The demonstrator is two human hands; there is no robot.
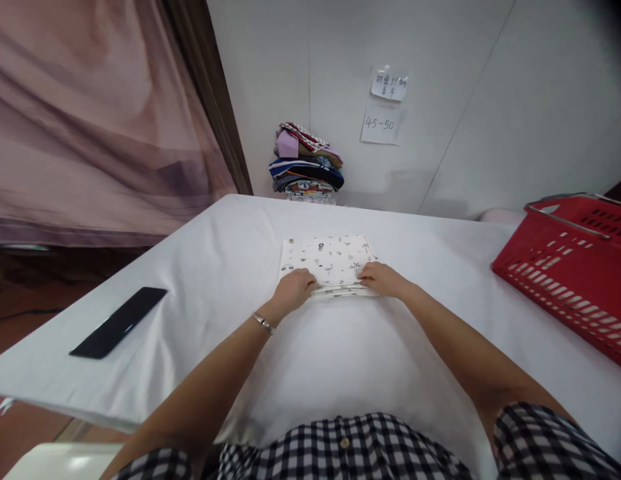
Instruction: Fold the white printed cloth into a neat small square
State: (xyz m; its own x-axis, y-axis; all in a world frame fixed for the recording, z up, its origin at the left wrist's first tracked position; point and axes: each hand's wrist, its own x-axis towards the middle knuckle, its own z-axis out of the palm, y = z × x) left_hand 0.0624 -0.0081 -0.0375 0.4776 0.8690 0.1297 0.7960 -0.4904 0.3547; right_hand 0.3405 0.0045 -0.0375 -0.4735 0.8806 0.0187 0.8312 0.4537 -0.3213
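A folded white cloth point(330, 257) with small printed figures lies flat on the white-covered table, its layers showing along the near edge. My left hand point(294, 291) pinches the near left corner, fingers closed on the fabric. At the near right corner, my right hand point(383, 277) grips the same cloth between thumb and fingers. Both fingertips are partly hidden by the hands themselves. A bracelet point(263, 323) circles my left wrist.
A red plastic basket point(570, 267) with a metal handle stands at the right. A flat black object point(120, 323) lies on the table point(215, 267) at left. Behind the far edge rises a stack of folded fabrics point(307, 160). Paper notes point(383, 125) hang on the wall; a pink curtain point(100, 113) is left.
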